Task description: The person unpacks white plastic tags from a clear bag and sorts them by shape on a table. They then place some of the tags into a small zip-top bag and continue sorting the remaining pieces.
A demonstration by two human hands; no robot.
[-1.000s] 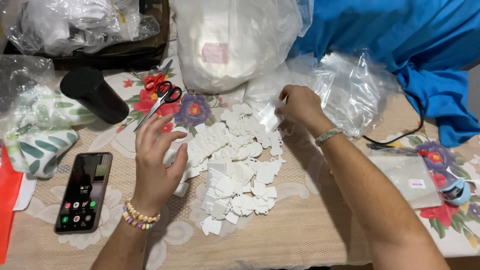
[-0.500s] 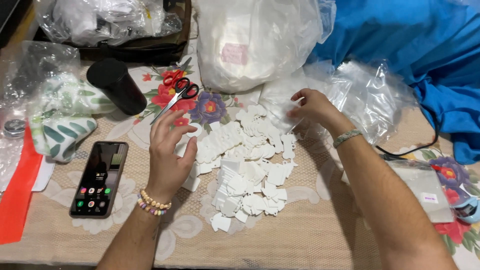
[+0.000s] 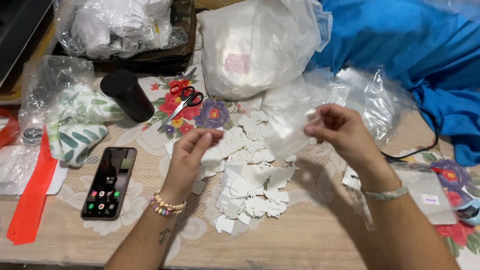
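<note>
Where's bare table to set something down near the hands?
Bare cloth runs along the near edge between the phone and the left hand, and below the white tag pile towards the right hand. Crowded behind: scissors, black cylinder, plastic bags.

Both forearms are bare, with no sleeves. The left hand has a bracelet of pastel and cream beads at its wrist, and just below the bracelet sits a small dark tattoo. The right hand wears a thin pale-green woven wristband.
</note>
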